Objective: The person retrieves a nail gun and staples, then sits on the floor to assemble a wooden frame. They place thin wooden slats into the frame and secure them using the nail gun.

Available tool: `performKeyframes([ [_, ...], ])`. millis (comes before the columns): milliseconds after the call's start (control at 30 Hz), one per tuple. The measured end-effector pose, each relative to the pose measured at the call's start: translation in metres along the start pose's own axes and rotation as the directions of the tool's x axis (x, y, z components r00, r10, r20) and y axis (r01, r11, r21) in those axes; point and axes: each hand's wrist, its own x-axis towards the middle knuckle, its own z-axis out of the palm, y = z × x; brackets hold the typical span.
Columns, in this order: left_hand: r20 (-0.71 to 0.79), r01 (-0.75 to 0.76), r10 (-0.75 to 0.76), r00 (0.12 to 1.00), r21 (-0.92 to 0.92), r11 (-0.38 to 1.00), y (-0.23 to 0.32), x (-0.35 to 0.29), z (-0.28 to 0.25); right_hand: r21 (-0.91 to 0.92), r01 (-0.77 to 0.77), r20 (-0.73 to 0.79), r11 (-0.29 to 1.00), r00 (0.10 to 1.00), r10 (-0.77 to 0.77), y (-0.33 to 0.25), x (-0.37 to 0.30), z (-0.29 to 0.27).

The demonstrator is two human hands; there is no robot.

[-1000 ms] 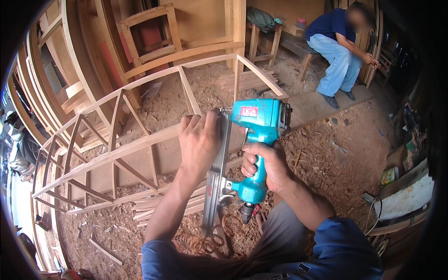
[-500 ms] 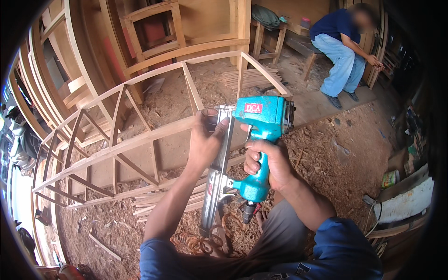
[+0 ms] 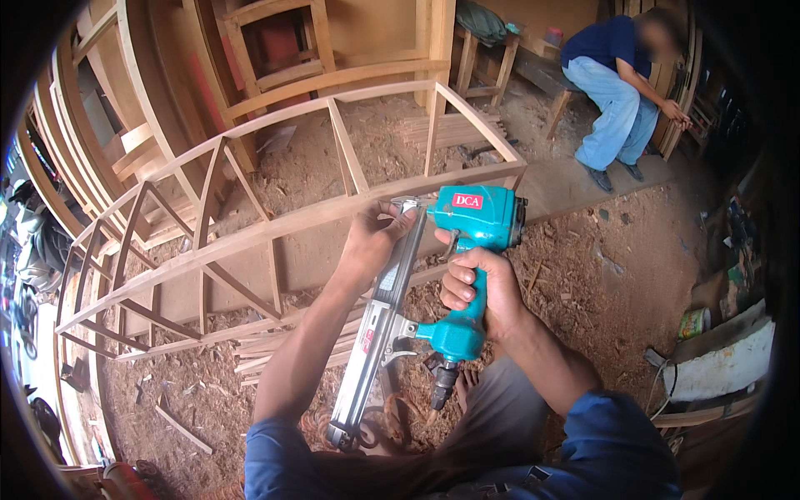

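Observation:
My right hand (image 3: pixel 483 287) is wrapped round the grip of a teal pneumatic nail gun (image 3: pixel 473 208), with its index finger by the trigger. The gun's long silver magazine (image 3: pixel 364 362) slants down towards my lap, and a dark air fitting (image 3: pixel 443 387) sits under the handle. My left hand (image 3: pixel 375 237) is closed at the magazine's upper end, thumb and fingers pressed near the nose. Whether a small piece is pinched there I cannot tell. Just beyond the gun lies a curved wooden frame (image 3: pixel 250 229) with slanted cross-pieces.
Thin wood strips (image 3: pixel 287 350) lie under the frame, on a floor strewn with shavings (image 3: pixel 600 275). A coiled orange hose (image 3: pixel 400 417) is by my legs. Another person (image 3: pixel 612 92) sits on a bench at the far right. Wooden frames (image 3: pixel 150 92) lean at the back left.
The magazine's lower section has slid down and left, baring more of its inner rail. My left hand stays at its upper end. The nail gun has shifted slightly right and down.

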Motion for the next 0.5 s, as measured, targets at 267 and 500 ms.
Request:
performKeyframes([
  [267, 0.098, 0.192, -0.192, 0.977, 0.004, 0.981, -0.02, -0.034, -0.029, 0.185, -0.024, -0.135, 0.983, 0.99, 0.05, 0.006, -0.006, -0.055],
  [500, -0.363, 0.106, -0.266, 0.893, -0.404, 0.908, 0.008, -0.183, -0.048, 0.23, 0.086, -0.13, 0.969, 0.99, -0.057, -0.021, -0.008, -0.07],
])
